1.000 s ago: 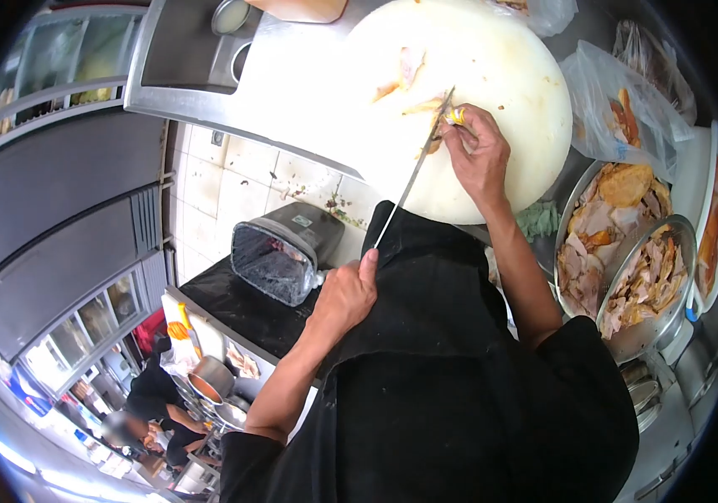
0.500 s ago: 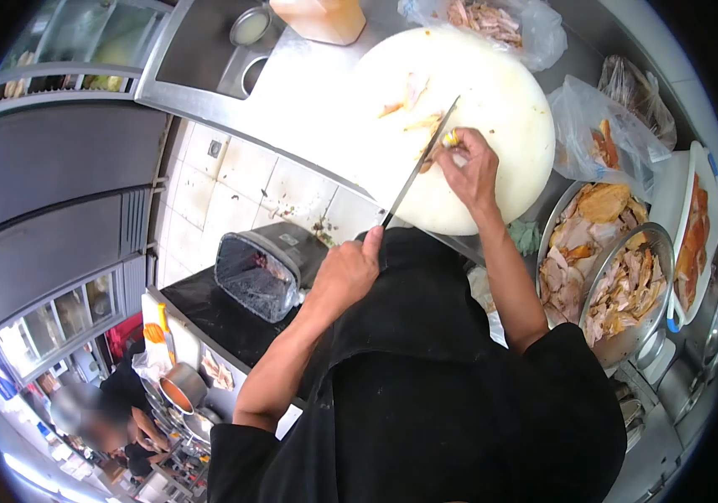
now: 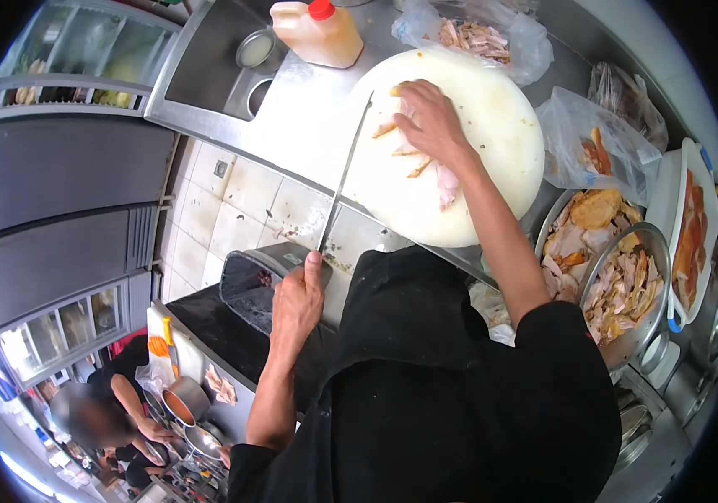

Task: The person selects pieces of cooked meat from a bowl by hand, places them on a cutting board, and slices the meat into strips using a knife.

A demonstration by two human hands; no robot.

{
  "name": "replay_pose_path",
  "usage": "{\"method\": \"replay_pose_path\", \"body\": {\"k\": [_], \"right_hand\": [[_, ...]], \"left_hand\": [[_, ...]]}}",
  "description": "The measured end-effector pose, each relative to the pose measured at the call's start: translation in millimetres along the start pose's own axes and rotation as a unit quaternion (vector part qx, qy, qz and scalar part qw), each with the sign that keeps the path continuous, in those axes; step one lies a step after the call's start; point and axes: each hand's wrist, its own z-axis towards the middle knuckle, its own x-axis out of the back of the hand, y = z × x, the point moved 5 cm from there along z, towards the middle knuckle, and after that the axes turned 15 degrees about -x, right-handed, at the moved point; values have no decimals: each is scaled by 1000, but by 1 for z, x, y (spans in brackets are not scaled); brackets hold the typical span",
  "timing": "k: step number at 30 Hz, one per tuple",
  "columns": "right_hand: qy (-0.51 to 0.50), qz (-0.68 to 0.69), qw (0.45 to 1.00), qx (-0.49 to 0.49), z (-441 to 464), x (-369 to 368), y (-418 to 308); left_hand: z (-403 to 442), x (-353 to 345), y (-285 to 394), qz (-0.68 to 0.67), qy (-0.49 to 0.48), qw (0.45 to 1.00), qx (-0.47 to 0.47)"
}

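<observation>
In my left hand [image 3: 293, 306] is a long, narrow knife [image 3: 344, 174], its handle inside my closed fingers and thumb. The blade points up past the left edge of a round white cutting board [image 3: 505, 180]. Over the board's upper left, my right hand [image 3: 432, 124] curls its fingers and thumb around pale meat, partly hidden under it; one finger has a yellow wrap. Just below that hand lie strips of meat with browned edges [image 3: 417, 169] and a pinkish piece [image 3: 447, 186].
A jug with a red cap [image 3: 317, 33] stands beside the sink [image 3: 195, 84]. Bagged meat [image 3: 472, 40] lies behind the board; metal bowls of meat [image 3: 623, 289] and a white tray [image 3: 690, 159] are at right. A bin [image 3: 250, 289] stands lower left. Another person [image 3: 128, 386] works farther off.
My left hand has drawn the knife left, away from the meat. My right hand has moved up and left across the board onto the pieces there, leaving a pinkish piece uncovered.
</observation>
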Motion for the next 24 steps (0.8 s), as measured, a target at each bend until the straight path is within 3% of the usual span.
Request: {"method": "replay_pose_path", "body": {"k": [4,5,8,9,11,13,16,20,24], "right_hand": [[-149,-167,971,-81,15,-13,3],[-148,-173,969,-102,9,-4,2],[-297,-201,906,-226,-2,10,15],[-281,-221,913,-195,-2,17,5],[-197,-120,971,-64,2,11,-9],[-157,-58,983,76,2,-2,-18],[-281,-92,954,41,12,-28,-17],[-297,-92,950,-11,17,-26,-21],[-257,-18,965,52,13,-22,-36]], "left_hand": [[-2,-8,-17,78,-6,997,16],[-7,-8,-16,73,-9,997,14],[-23,-10,-22,49,-42,997,44],[-26,-9,-25,41,-38,998,43],[-30,-9,-32,15,-20,998,54],[-31,-10,-39,-13,-5,998,62],[-28,-11,-42,-20,-2,998,57],[-31,-12,-35,-55,-11,997,61],[-32,-21,-41,-76,7,995,66]]}}
